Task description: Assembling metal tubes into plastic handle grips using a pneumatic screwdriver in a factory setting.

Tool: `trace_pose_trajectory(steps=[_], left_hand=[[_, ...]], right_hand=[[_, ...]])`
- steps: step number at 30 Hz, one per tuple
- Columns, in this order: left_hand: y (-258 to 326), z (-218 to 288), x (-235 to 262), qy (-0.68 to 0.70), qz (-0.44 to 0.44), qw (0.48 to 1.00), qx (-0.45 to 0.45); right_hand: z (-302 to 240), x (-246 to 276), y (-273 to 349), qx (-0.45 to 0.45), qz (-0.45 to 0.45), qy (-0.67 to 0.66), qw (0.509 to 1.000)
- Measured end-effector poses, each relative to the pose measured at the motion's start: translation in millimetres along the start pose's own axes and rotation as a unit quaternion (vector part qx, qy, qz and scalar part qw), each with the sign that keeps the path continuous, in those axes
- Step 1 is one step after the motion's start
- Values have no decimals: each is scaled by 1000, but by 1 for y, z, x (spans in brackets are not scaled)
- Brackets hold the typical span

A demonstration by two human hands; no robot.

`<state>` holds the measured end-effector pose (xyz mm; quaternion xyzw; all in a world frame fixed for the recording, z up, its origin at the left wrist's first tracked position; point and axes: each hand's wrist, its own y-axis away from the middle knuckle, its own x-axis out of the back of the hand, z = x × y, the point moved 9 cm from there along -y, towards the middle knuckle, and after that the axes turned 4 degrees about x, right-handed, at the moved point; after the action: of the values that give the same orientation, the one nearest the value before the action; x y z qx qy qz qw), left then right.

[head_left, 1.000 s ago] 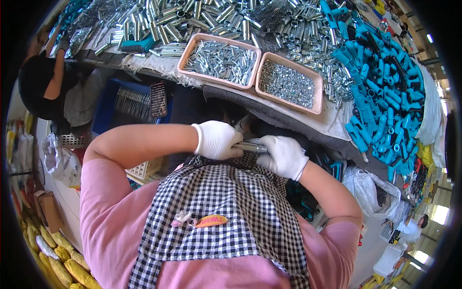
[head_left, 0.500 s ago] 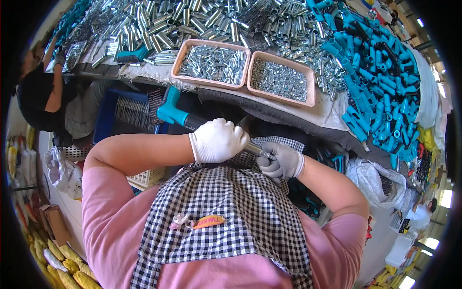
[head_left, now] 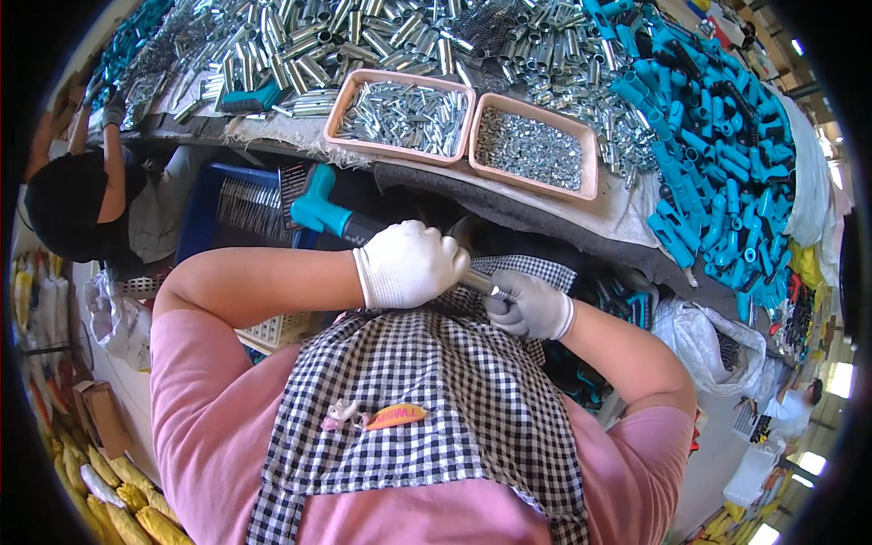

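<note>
My left hand (head_left: 411,265), in a white glove, grips a tool with a teal handle (head_left: 321,207) and a black shaft that sticks out to the left. Its metal tip (head_left: 479,283) runs right into my right hand (head_left: 531,307), also gloved, which is closed around the tip's end or a small part there; the part itself is hidden. Both hands are held close to my chest, over a black-and-white checked apron (head_left: 427,391), below the table's edge.
Two pink trays (head_left: 465,127) of small metal parts stand on the cloth-covered table (head_left: 581,213). Behind them lie heaps of metal tubes (head_left: 363,36) and teal handles (head_left: 718,136). A person in black (head_left: 77,204) works at the left. A blue crate (head_left: 232,204) sits under the table.
My hands drew in toward my chest. The teal-handled tool came into view in my left hand, pointing left. My right hand closed tighter around the metal tip.
</note>
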<state>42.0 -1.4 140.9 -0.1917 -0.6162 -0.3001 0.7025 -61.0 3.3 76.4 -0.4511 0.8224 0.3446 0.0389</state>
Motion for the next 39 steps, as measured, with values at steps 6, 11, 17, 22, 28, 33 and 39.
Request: trace_pose_trajectory(steps=[6, 11, 17, 22, 28, 33, 39], left_hand=[[-1, -18, 2, 78, -40, 995, 49], [25, -4, -62, 670, -460, 571, 120], [13, -15, -59, 503, -401, 757, 115], [4, -15, 1, 63, -19, 998, 22], [13, -11, 3, -34, 64, 997, 2], [10, -17, 8, -9, 59, 998, -2], [3, -22, 7, 23, 56, 998, -15]], right_hand=[[-21, 17, -4, 29, 96, 140, 985], [-80, -36, 17, 364, 19, 755, 545], [-71, -32, 8, 303, 7, 758, 577], [-49, 5, -4, 237, 52, 481, 843], [5, -10, -14, -71, -24, -120, 990], [8, -6, -18, -99, -13, -147, 984], [19, -5, -23, -116, -62, -199, 971]])
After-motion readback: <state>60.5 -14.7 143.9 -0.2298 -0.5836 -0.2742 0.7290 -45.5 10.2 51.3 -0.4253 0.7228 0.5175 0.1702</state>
